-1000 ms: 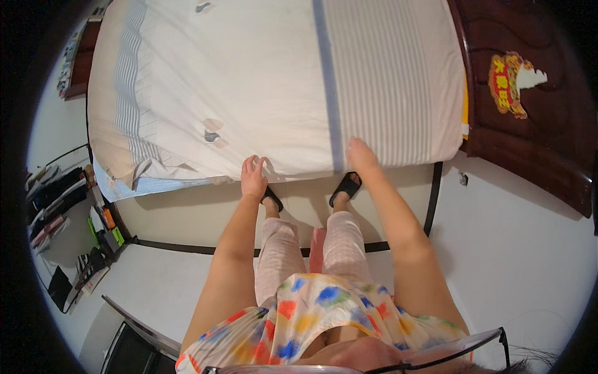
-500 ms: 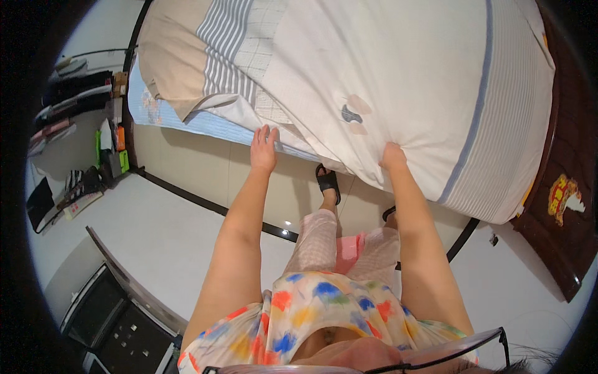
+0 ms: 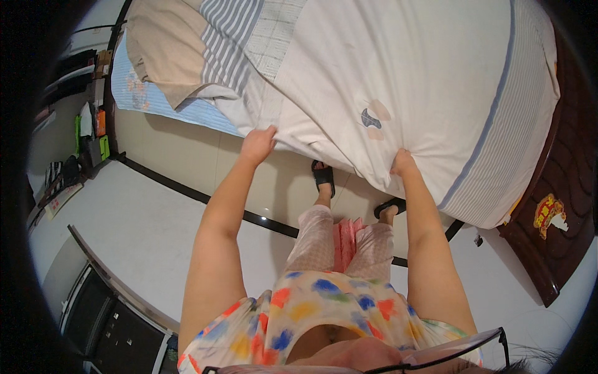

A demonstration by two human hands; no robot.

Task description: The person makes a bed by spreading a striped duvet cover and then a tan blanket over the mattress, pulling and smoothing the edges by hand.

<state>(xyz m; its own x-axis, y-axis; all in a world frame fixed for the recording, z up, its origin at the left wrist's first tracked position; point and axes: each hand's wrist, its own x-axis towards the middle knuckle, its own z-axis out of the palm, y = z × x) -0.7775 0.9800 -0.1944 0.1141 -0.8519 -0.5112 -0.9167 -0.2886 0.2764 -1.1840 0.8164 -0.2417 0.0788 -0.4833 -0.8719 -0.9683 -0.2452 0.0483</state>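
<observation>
I see left hand pinching edge of pale bed cover; right hand clenched on same cover, creases fanning from grip. Cover spreads beyond both grips. Blue quilted pad left of left grip.

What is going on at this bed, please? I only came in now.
A person is handling the pale bed cover at its near edge. The right hand has a firm grip on it, with creases spreading from there. The left hand, farther left, appears to hold the edge too. The cover lies wrinkled, with a slanting fold in it. Toward the left, a blue sheet shows below; the brown headboard stands at the right.
</observation>
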